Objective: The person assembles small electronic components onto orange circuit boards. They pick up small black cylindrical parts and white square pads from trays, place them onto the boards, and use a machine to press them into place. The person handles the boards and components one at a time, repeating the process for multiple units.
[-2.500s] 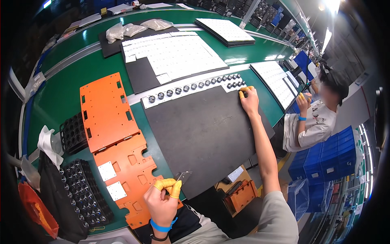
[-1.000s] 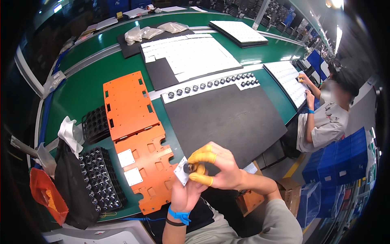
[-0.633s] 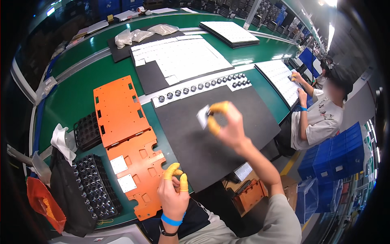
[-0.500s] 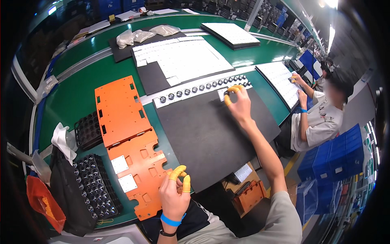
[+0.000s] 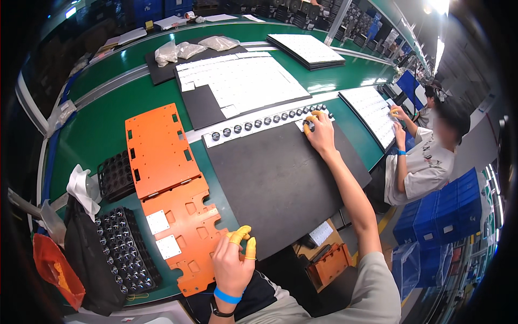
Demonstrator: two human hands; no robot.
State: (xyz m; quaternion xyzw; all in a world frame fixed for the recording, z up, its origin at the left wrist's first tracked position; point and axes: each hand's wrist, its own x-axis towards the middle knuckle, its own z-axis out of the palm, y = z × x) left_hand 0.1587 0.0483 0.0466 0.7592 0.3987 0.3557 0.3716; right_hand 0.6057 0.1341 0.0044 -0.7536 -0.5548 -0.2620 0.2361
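At the far right of the black mat (image 5: 270, 183), my right hand (image 5: 322, 135), with yellow finger cots, closes on a small black round part on a white square plate (image 5: 299, 126). My fingers partly hide it. Just beyond stands a row of similar black round parts on white plates (image 5: 248, 127), its right end partly behind my fingertips. My left hand (image 5: 233, 267), also in yellow finger cots, hovers over the near right edge of an orange fixture plate (image 5: 202, 233). Its fingers are bent, thumb and forefinger apart, holding nothing visible. Two white square plates (image 5: 168, 246) lie on that fixture.
Left of the fixture are black trays of round parts (image 5: 124, 248) and an orange bag (image 5: 56, 270). A large sheet of white plates (image 5: 248, 81) lies beyond the row. A co-worker (image 5: 426, 156) handles another white sheet (image 5: 367, 113) at right, near blue crates (image 5: 442, 210).
My right hand has shifted slightly right along the row, carrying the white plate and round part. My left hand has barely moved.
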